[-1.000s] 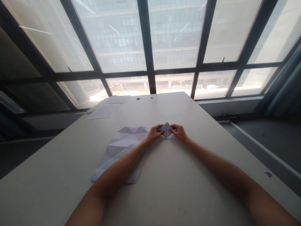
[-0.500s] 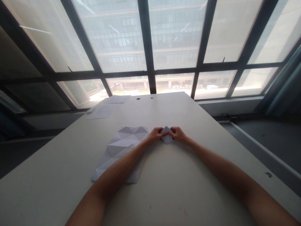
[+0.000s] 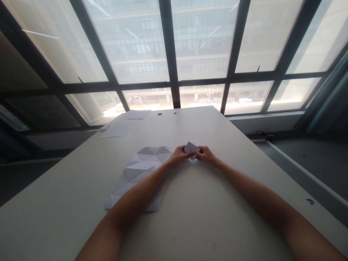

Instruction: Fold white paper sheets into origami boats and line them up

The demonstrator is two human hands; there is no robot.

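Folded paper piece: the small white diamond-shaped fold [image 3: 191,147] is up between both hands over the bench [image 3: 206,206], right of the creased paper sheet [image 3: 145,163].
Latest change: half a second ago its crease ran upright with both thumbs across the middle; now the piece leans left, its crease slanting, which suggests it is being turned or worked in the fingers rather than set down.
Left hand: nearly closed, pinching the fold's left side [image 3: 178,154].
Right hand: fingers curled, gripping its lower right [image 3: 207,155]; exact fingertip contact is too small to tell.
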